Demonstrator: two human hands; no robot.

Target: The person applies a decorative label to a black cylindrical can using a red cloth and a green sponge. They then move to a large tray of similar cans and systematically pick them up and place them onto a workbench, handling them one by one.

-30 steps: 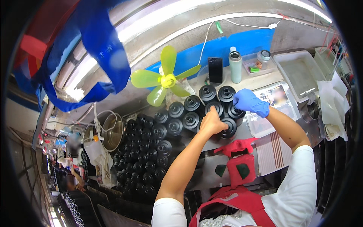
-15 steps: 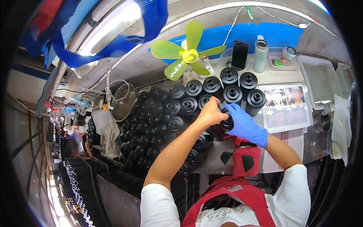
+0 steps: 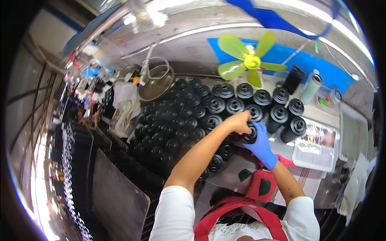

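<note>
At the middle of the head view, both hands meet on one black cap-topped cylinder (image 3: 250, 136) at the near edge of a big cluster of like black cylinders (image 3: 177, 124) covering the surface (image 3: 235, 172). Left hand (image 3: 240, 122), bare, lies over its top with fingers curled down on it, a closed grip, probably to steady or turn the cap. Right hand (image 3: 262, 141), in a blue glove, cups it from below and the side, fingers wrapped round, likely bearing its weight. Taller cylinders (image 3: 277, 114) stand in rows just beyond. Behind them a green fan (image 3: 249, 62) faces the person; a metal bowl (image 3: 155, 82) sits off to the left.
</note>
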